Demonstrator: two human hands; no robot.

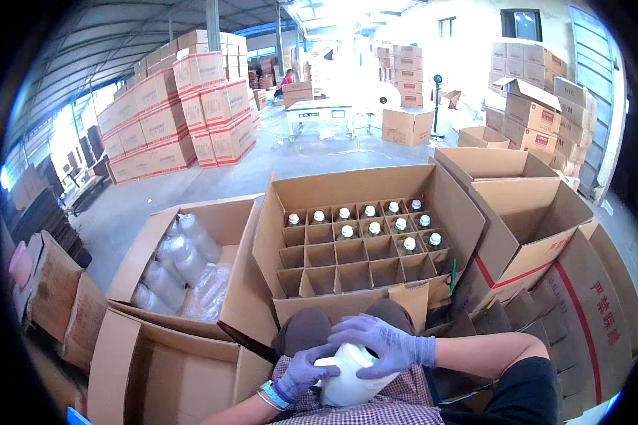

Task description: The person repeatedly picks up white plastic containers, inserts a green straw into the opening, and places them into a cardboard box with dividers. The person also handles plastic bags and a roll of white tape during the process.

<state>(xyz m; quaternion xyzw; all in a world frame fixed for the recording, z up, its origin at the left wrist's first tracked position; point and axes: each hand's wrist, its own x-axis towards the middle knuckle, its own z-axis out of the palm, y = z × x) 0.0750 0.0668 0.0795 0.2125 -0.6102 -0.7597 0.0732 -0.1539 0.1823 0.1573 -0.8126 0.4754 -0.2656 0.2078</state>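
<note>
Over my lap, both gloved hands are closed around a white jug-like container (pixel 347 386), which is tilted. My left hand (pixel 301 372) grips its left side, by what looks like a handle. My right hand (pixel 383 345) wraps over its top and right side; the fingers hide part of the container. Just beyond my knees stands an open cardboard carton (pixel 361 177) with a grid of cardboard dividers (pixel 351 276). White-capped bottles (pixel 409 245) stand in its far rows and some right-hand cells, while the near-left cells show no bottles.
A carton (pixel 252 234) at left holds wrapped clear bottles (pixel 188 258); another open carton (pixel 184 361) sits nearer. Open cartons (pixel 528 212) and a divider grid (pixel 489 319) lie at right. Farther off are stacked boxes (pixel 149 117), a white-topped table (pixel 319 113) and a stand fan (pixel 438 106).
</note>
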